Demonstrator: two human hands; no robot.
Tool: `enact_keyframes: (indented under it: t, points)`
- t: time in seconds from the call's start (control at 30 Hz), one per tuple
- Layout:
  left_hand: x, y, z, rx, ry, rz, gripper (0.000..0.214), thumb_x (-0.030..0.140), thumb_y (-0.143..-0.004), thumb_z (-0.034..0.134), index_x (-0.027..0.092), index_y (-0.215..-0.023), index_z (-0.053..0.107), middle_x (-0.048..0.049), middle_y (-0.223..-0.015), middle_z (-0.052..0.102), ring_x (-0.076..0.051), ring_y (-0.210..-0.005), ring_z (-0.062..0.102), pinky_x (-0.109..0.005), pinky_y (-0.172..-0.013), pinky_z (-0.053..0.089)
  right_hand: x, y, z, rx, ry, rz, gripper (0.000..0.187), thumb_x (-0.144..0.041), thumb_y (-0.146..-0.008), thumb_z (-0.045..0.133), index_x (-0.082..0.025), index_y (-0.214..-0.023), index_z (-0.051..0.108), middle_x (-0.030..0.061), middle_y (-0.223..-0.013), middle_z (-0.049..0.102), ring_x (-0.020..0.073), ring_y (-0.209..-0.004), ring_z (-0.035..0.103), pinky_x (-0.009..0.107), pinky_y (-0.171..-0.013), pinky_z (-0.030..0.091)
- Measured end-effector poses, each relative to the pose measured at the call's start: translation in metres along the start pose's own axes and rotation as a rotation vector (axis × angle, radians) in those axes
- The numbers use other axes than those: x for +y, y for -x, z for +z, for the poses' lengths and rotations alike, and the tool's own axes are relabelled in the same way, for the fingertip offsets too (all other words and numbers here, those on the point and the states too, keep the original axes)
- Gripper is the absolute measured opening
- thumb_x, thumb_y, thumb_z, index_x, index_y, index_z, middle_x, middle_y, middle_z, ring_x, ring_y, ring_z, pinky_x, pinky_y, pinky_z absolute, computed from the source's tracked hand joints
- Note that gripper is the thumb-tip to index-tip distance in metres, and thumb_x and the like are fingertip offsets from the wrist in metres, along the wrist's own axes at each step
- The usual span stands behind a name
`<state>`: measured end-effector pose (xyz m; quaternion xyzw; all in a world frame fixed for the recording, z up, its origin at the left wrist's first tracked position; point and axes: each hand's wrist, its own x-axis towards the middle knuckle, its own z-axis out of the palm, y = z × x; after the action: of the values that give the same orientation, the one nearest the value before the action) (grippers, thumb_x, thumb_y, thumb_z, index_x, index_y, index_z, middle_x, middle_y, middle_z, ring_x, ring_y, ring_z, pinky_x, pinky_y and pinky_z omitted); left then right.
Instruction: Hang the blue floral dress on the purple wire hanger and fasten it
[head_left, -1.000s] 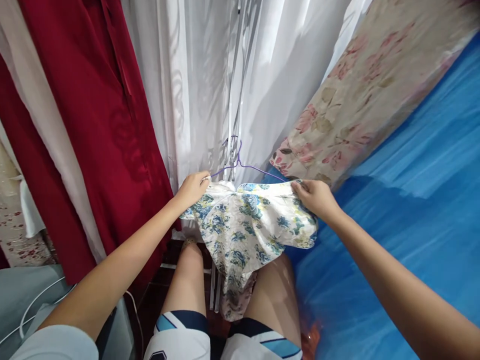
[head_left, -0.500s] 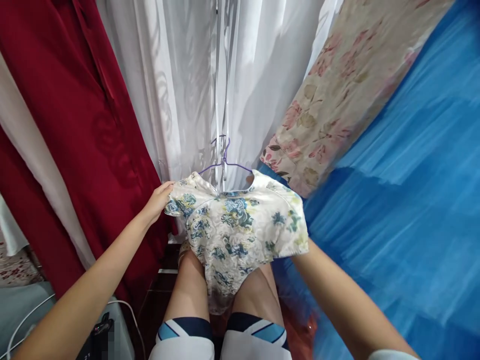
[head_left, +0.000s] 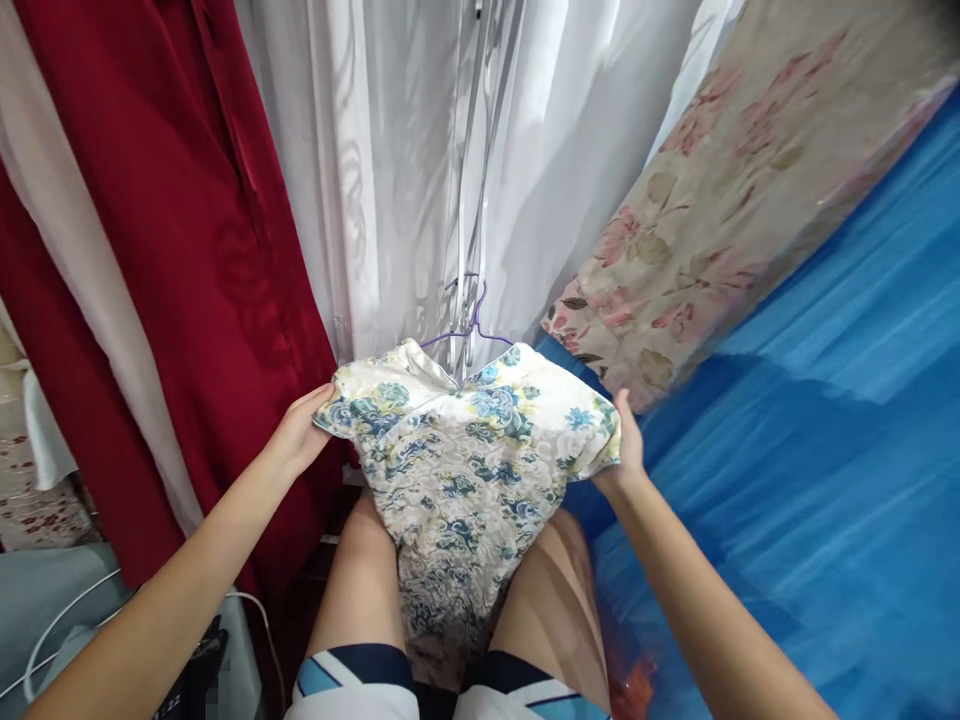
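A white dress (head_left: 465, 470) with blue and yellow-green flowers and short sleeves hangs in front of me on a thin purple hanger (head_left: 478, 322). My left hand (head_left: 301, 428) is closed on the edge of the sleeve at the left. At the opposite sleeve, my right hand (head_left: 628, 440) pinches the cloth, thumb showing on the outer side and the other fingers hidden behind. The dress is spread between both hands, and its lower part falls between my knees.
Red cloth (head_left: 225, 250) hangs at the left and white cloth (head_left: 412, 150) behind the hanger. On the right are a pink-flowered cloth (head_left: 675, 240) and a blue tulle-like cloth (head_left: 810, 480). A white cable (head_left: 259, 610) curves by a grey surface at lower left.
My right hand has come out from behind the dress and now holds the right sleeve's edge. The dress is spread flatter and more evenly. My view has shifted slightly left.
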<state>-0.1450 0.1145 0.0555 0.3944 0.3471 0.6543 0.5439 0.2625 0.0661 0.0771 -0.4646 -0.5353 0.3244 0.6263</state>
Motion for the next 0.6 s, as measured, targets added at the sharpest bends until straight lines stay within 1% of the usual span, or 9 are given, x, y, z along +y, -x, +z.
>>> enact_keyframes:
  t: [0.03,0.07,0.13,0.17,0.23,0.33,0.43,0.5,0.6]
  points:
    - [0.006,0.003,0.003,0.005,0.038,-0.01,0.021,0.023,-0.076,0.073,0.016,-0.096,0.074,-0.0055,-0.091,0.075,-0.017,-0.075,0.067,-0.026,-0.066,0.054,-0.006,0.003,-0.006,0.021,-0.066,0.045,0.067,-0.073,-0.092,0.029,-0.021,-0.11,0.068,0.011,-0.084,0.075,0.0321,-0.09,0.072,0.044,-0.07,0.061]
    - [0.013,0.006,0.008,0.004,0.06,0.002,0.02,0.021,-0.078,0.07,0.016,-0.097,0.074,-0.0051,-0.093,0.075,-0.017,-0.076,0.067,-0.026,-0.067,0.055,-0.014,0.006,-0.011,0.022,-0.125,0.099,0.062,-0.071,-0.09,0.038,-0.02,-0.11,0.068,0.0098,-0.082,0.076,0.0323,-0.087,0.074,0.044,-0.069,0.061]
    - [0.032,0.012,0.021,-0.016,0.064,0.076,0.023,0.018,-0.081,0.065,0.018,-0.103,0.073,-0.0043,-0.1,0.075,-0.018,-0.083,0.068,-0.026,-0.069,0.056,-0.032,0.01,-0.016,-0.025,-0.197,0.187,0.046,-0.057,-0.085,0.06,-0.019,-0.109,0.068,0.0082,-0.081,0.077,0.0317,-0.081,0.075,0.042,-0.069,0.062]
    - [0.042,0.015,0.028,-0.034,0.055,0.125,0.026,0.018,-0.082,0.063,0.018,-0.106,0.073,-0.004,-0.105,0.074,-0.019,-0.089,0.068,-0.026,-0.072,0.056,-0.041,0.012,-0.016,-0.057,-0.226,0.213,0.039,-0.047,-0.082,0.066,-0.019,-0.109,0.069,0.0078,-0.082,0.077,0.0312,-0.079,0.075,0.042,-0.069,0.062]
    - [0.061,0.02,0.042,-0.084,0.032,0.231,0.03,0.017,-0.083,0.059,0.02,-0.11,0.072,-0.0034,-0.114,0.072,-0.021,-0.102,0.067,-0.028,-0.078,0.057,-0.058,0.015,-0.013,-0.076,-0.302,0.234,0.033,-0.035,-0.08,0.068,-0.02,-0.108,0.069,0.0076,-0.086,0.078,0.0304,-0.08,0.075,0.041,-0.07,0.063]
    - [0.079,0.026,0.059,-0.176,-0.012,0.336,0.033,0.018,-0.083,0.059,0.019,-0.115,0.069,-0.0048,-0.12,0.07,-0.026,-0.115,0.062,-0.035,-0.092,0.055,-0.073,0.023,-0.002,-0.011,-0.404,0.261,0.028,-0.027,-0.082,0.062,-0.02,-0.108,0.069,0.0079,-0.091,0.078,0.0303,-0.084,0.076,0.042,-0.073,0.065]
    - [0.082,0.028,0.068,-0.261,-0.072,0.363,0.044,0.019,-0.08,0.064,0.018,-0.124,0.064,-0.0085,-0.123,0.068,-0.031,-0.12,0.06,-0.042,-0.099,0.052,-0.077,0.032,0.007,0.013,-0.44,0.295,0.025,-0.026,-0.084,0.059,-0.02,-0.105,0.069,0.0088,-0.091,0.078,0.0316,-0.088,0.075,0.044,-0.075,0.065]
    - [0.076,0.026,0.07,-0.265,-0.12,0.411,0.056,0.022,-0.08,0.067,0.02,-0.135,0.055,-0.0096,-0.13,0.064,-0.032,-0.125,0.057,-0.044,-0.103,0.049,-0.077,0.035,0.01,-0.003,-0.441,0.288,0.023,-0.028,-0.085,0.058,-0.02,-0.104,0.069,0.0094,-0.09,0.078,0.0327,-0.09,0.075,0.046,-0.076,0.065]
    - [0.063,0.02,0.067,-0.214,-0.27,0.561,0.086,0.029,-0.078,0.073,0.031,-0.152,0.03,-0.006,-0.153,0.043,-0.03,-0.14,0.042,-0.042,-0.113,0.04,-0.076,0.038,0.009,-0.056,-0.422,0.26,0.022,-0.031,-0.085,0.06,-0.02,-0.102,0.069,0.0106,-0.091,0.078,0.034,-0.094,0.074,0.047,-0.077,0.065]
